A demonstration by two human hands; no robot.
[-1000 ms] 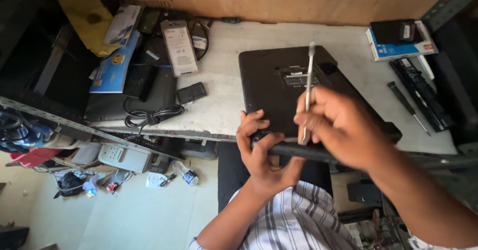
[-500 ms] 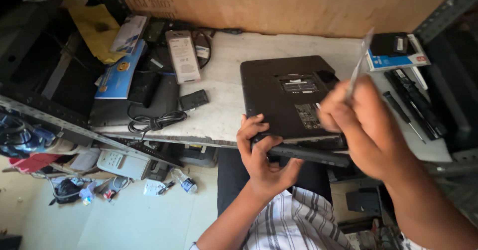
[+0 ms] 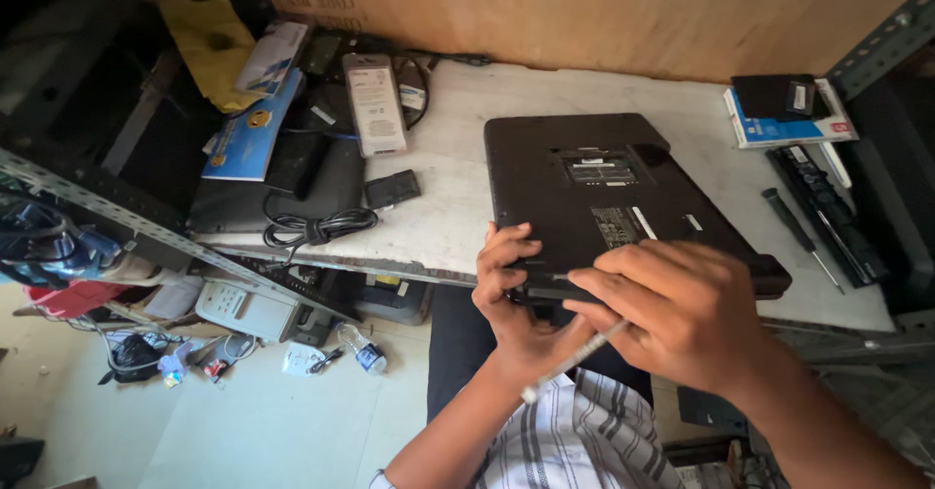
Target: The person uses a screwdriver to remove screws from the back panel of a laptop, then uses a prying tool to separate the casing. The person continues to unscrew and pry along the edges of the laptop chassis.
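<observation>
A black laptop [image 3: 604, 192] lies upside down on the white tabletop [image 3: 448, 211], its near edge over the table's front. My left hand [image 3: 511, 299] grips that near edge, fingers on the underside. My right hand [image 3: 682, 314] rests on the same edge beside it and holds a thin silver tool [image 3: 575, 360], which slants down and to the left below the laptop, toward my striped shirt. The tool's tip is hidden under my fingers.
A screwdriver [image 3: 799, 236] lies right of the laptop, near a long black battery [image 3: 828, 211] and a blue box with a black drive on it [image 3: 784, 119]. Left are a grey power adapter [image 3: 375, 104], a small black block [image 3: 392, 189], a coiled cable [image 3: 317, 226] and clutter. Metal shelving [image 3: 127, 216] stands left.
My right hand came down from above the laptop to its near edge. The silver tool swung from upright to slanting down and left. My left hand stayed on the edge.
</observation>
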